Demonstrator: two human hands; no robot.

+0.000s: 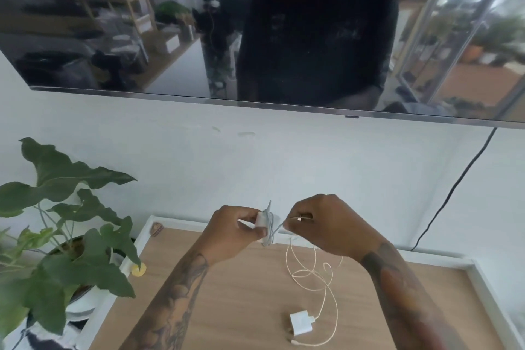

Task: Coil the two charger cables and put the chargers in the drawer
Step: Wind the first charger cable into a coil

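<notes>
My left hand (238, 229) grips a small white charger (265, 224) held above the wooden top, with its grey-white cable wound around it. My right hand (321, 224) pinches the free end of that cable (279, 226) just right of the charger. A second white charger block (301, 321) lies flat on the wood near the front. Its thin white cable (315, 273) sprawls in loose loops from the block back toward my hands. No drawer is in sight.
The wooden top (227, 307) has a white raised rim. A potted plant (65, 236) with big leaves stands at the left. A wall-mounted TV (255, 37) hangs above, its black cord (454, 187) running down the wall at right. A small yellow item (138, 270) lies near the plant.
</notes>
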